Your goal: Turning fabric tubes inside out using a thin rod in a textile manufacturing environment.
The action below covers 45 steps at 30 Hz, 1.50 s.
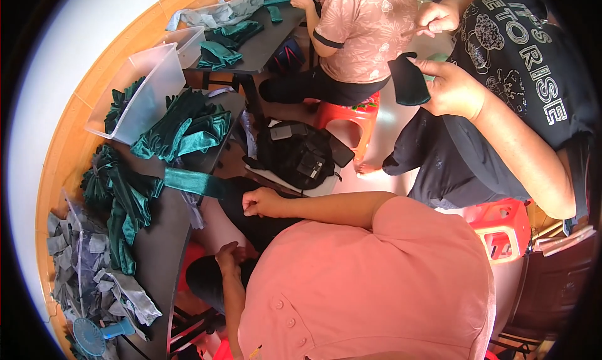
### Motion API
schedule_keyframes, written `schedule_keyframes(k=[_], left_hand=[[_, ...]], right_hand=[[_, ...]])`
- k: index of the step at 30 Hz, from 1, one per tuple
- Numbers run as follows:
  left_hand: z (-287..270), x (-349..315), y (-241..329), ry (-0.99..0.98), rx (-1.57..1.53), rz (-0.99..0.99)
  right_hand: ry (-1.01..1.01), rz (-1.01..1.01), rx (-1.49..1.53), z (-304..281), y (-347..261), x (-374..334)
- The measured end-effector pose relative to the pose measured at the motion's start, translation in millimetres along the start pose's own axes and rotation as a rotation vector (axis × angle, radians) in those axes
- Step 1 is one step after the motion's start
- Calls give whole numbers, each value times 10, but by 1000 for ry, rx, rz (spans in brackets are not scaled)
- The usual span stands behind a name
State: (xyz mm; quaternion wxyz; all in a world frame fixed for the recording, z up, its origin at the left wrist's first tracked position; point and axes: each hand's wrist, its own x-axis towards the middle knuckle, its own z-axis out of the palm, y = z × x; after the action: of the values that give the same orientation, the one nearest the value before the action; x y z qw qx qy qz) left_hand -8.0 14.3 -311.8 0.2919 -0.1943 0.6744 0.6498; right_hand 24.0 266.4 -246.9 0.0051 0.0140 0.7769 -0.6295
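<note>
My right hand (262, 202) is loosely curled above my black-clad thigh, with nothing visible in it. A green velvet strip (191, 181) reaches past the table edge toward that thigh, apart from my fingers. Lower down, my left hand (229, 255) rests by my other leg in shadow; its fingers look partly spread and no object shows in it. On the table to my left lie a bunch of dark green velvet pieces (119, 190) and another green velvet bundle (182, 131). To the right, a co-worker's hand (458, 90) holds a dark velvet piece (411, 81).
Grey fabric scraps (94, 266) fill a clear bin beside a blue handheld fan (91, 336). A translucent bin (147, 78) stands on the dark table (153, 253). A black bag (301, 153) sits beyond my right arm. Another co-worker sits on a red stool (345, 118).
</note>
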Motion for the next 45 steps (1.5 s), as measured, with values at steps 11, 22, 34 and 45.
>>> schedule_keyframes(k=[11, 22, 34, 45], left_hand=[[-64, 91, -71, -10, 2, 13], [-25, 46, -22, 4, 8, -4], [-2, 33, -15, 13, 15, 1], [-54, 128, -63, -23, 13, 7]], right_hand=[[-14, 35, -22, 0, -40, -3], [-11, 38, -8, 3, 4, 16], [-7, 28, -12, -8, 0, -2], [-16, 42, 14, -13, -20, -8]])
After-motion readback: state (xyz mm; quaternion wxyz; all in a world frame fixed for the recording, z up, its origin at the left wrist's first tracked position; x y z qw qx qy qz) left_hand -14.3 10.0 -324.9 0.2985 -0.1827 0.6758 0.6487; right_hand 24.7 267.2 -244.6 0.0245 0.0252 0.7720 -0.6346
